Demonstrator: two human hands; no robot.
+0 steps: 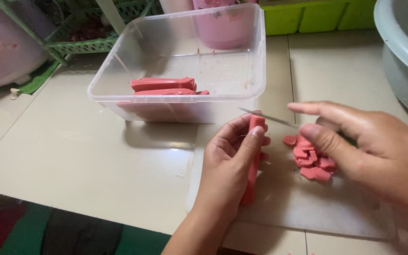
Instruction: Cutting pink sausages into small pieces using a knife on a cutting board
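My left hand (230, 160) grips a long pink sausage (252, 174) lengthwise, its tip poking out by my thumb. My right hand (369, 146) holds a thin knife (267, 116), the blade tip reaching toward the sausage's top end. Both hands are over a white cutting board (284, 203). A pile of pink sausage slices (310, 160) lies on the board just under my right thumb. The knife handle is hidden in my right hand.
A clear plastic tub (242, 89) behind the board holds two whole pink sausages (164, 85). A green basket (86, 45) stands at back left, green boxes (308, 16) at back right, a grey basin (402, 47) at far right.
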